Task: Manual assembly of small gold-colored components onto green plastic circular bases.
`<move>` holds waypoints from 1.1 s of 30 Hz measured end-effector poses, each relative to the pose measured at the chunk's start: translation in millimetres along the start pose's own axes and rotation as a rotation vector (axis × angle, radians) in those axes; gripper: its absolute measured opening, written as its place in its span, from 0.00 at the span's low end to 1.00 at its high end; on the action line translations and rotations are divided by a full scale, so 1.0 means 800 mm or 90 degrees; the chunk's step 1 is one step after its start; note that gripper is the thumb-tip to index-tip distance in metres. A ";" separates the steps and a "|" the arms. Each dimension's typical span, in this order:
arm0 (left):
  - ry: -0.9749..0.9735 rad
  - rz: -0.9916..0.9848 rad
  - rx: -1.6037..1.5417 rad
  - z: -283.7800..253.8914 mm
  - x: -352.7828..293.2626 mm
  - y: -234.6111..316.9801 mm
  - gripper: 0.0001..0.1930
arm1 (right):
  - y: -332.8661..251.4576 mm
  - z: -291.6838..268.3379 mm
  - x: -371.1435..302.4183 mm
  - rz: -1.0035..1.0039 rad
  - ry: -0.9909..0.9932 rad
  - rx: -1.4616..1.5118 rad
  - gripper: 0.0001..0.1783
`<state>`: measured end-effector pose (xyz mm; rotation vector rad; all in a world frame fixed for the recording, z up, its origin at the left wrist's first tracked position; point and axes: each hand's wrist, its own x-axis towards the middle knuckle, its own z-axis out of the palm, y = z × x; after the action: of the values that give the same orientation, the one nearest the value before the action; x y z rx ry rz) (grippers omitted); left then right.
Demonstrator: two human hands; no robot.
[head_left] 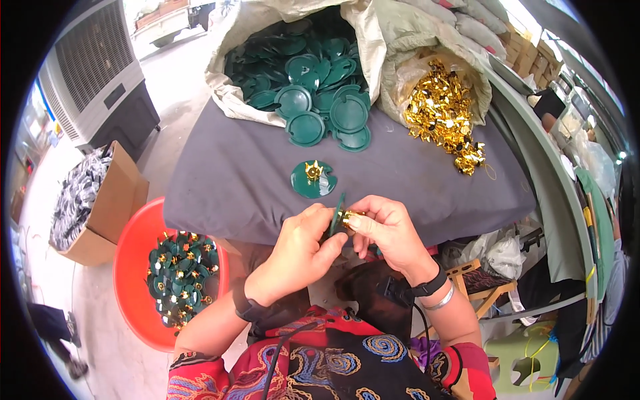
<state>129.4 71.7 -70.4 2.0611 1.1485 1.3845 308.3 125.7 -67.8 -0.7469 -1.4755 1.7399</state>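
My left hand [301, 245] grips a green plastic disc [338, 212], held on edge just over the table's near side. Against the disc's right face, my right hand [385, 228] pinches a small shiny gold piece [348, 217] between thumb and fingers. Whether the gold piece is fixed to the disc cannot be made out. Just beyond my hands another green disc [304, 185] lies flat on the grey cloth, with a gold piece [313, 171] on top of it.
A sack of green discs [293, 101] spills onto the cloth-covered table [233, 173]. Right of it, another sack holds gold pieces [440, 107]. At lower left, a red basin [127, 267] contains green-and-gold assemblies. Beside it stand a cardboard box [123, 200] and an air cooler [93, 60].
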 end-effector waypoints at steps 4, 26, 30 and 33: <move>-0.016 -0.083 -0.083 -0.015 0.013 -0.006 0.06 | 0.007 -0.001 0.009 -0.026 0.041 0.025 0.10; 0.325 -0.311 0.629 -0.239 -0.136 -0.060 0.19 | 0.005 0.023 0.110 -0.350 -0.013 -0.889 0.22; 0.217 -0.231 0.302 -0.162 -0.069 -0.015 0.15 | -0.008 0.041 0.122 -0.409 -0.051 -0.890 0.06; 0.160 -0.168 0.205 -0.100 -0.005 -0.040 0.21 | -0.020 0.025 0.105 -0.378 -0.026 -0.797 0.17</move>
<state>43.8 78.6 -61.2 1.8805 1.7815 1.4294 246.9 184.3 -46.6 -0.7019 -2.4520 0.2545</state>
